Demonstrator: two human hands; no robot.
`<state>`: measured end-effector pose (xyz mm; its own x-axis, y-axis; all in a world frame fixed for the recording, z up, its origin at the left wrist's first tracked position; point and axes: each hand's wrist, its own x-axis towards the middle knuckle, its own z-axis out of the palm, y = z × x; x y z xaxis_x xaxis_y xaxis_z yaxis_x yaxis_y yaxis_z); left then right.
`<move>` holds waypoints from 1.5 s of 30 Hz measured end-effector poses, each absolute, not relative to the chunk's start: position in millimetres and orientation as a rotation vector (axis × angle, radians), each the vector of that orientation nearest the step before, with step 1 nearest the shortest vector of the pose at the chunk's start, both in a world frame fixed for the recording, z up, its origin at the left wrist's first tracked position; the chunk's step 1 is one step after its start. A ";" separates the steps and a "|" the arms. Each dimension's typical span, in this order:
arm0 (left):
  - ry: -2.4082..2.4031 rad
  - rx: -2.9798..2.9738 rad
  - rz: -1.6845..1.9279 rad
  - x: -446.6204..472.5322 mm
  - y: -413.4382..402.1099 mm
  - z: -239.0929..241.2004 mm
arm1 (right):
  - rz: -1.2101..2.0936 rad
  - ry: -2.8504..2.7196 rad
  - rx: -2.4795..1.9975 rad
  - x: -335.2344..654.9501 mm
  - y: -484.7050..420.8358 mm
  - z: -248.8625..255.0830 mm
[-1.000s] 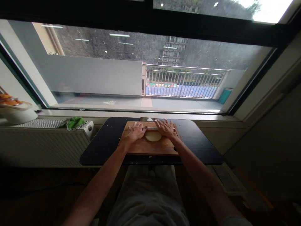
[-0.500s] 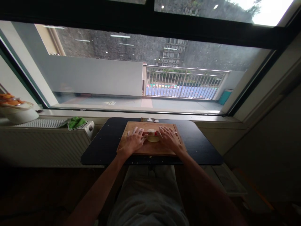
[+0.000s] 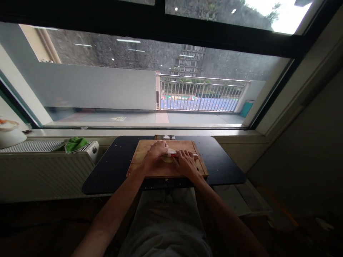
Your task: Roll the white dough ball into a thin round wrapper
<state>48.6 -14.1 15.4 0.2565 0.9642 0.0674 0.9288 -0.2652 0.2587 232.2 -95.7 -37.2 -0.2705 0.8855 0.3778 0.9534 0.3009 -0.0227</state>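
A piece of pale flattened dough [image 3: 167, 160] lies on a wooden cutting board [image 3: 142, 172]. Across it rests a slim rolling pin [image 3: 173, 155] with a red section. My right hand [image 3: 185, 161] lies over the pin's right part, fingers bent across it, with the pin's end showing past them. At the dough's far left edge, my left hand [image 3: 158, 149] is closed, its fingers curled under. It appears to pinch the dough, but the fingertips are mostly hidden. The pin's left end is out of sight behind this hand.
Beneath the board stands a small black table [image 3: 107, 171], with specks near its front edge. A window sill [image 3: 134, 133] runs behind it. On the left, a radiator [image 3: 48, 175] carries a green cloth [image 3: 76, 144] and a white pot [image 3: 12, 137].
My left hand has come off the rolling pin, from lying spread to curled at the dough's far left edge. My right hand stays on the pin, which now tilts slightly. The view has shifted right.
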 end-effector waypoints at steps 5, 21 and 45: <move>1.742 2.336 0.464 35.9 -9.4 -6.2 | -0.325 -2.263 -1.626 232.5 -93.2 -36.9; 1.712 2.291 0.475 30.0 -10.0 -10.2 | -0.330 -2.232 -1.587 235.1 -80.4 -45.3; 1.608 2.332 0.439 45.0 4.9 -7.0 | -0.333 -2.246 -1.629 231.8 -85.3 -38.7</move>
